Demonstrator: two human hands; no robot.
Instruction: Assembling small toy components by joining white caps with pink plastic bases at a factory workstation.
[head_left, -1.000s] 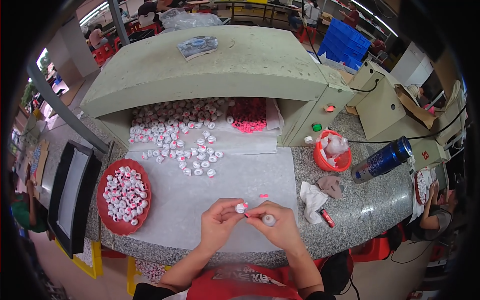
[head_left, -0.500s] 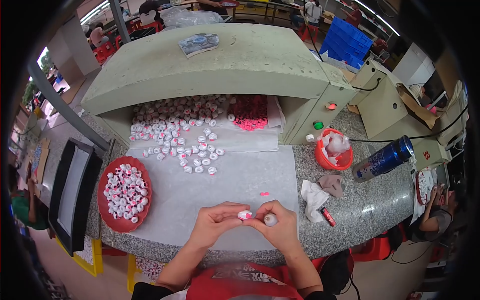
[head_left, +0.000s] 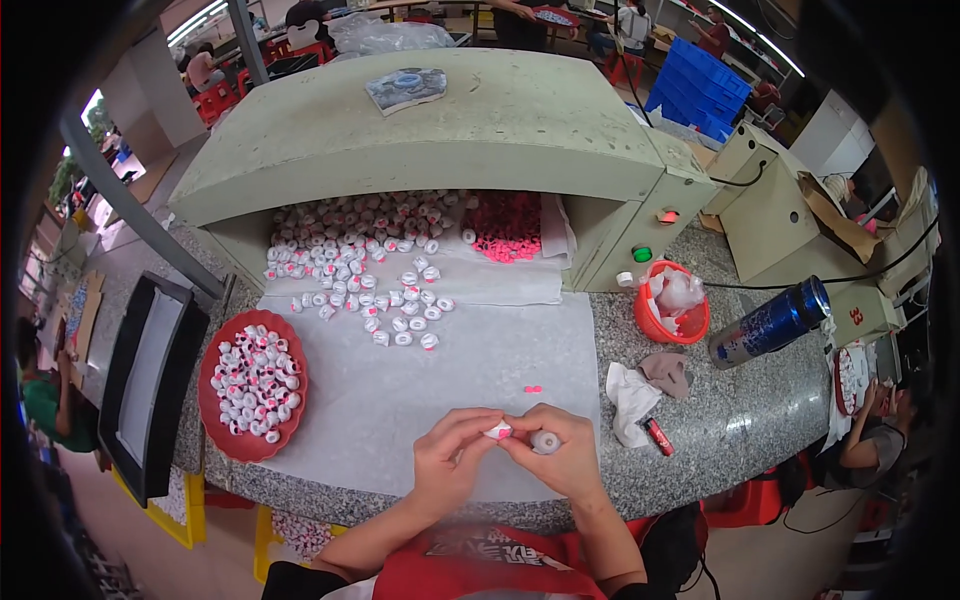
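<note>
Right there, above the front edge of the counter (head_left: pixel 720 420), was the small white-and-pink piece (head_left: pixel 498 431)! The left hand (head_left: pixel 447 455) had its fingers narrowed on it; the right hand's (head_left: pixel 562 455) fingertips met it too, likely to steady it, while curled around a pale round-ended object (head_left: pixel 545 442), presumably for handiness. 2 pink bits (head_left: pixel 533 389) lay just beyond; the red bowl (head_left: pixel 240 448) sat at the front left corner, seemingly within reach.

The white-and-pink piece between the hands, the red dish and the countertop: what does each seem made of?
Piece: possibly plastic, smooth; pale surface, too small to be sure.
Dish: probably plastic, low sheen; even colour, scalloped rim.
Countertop: apparently polished stone; grey speckles, glossy patches.
</note>
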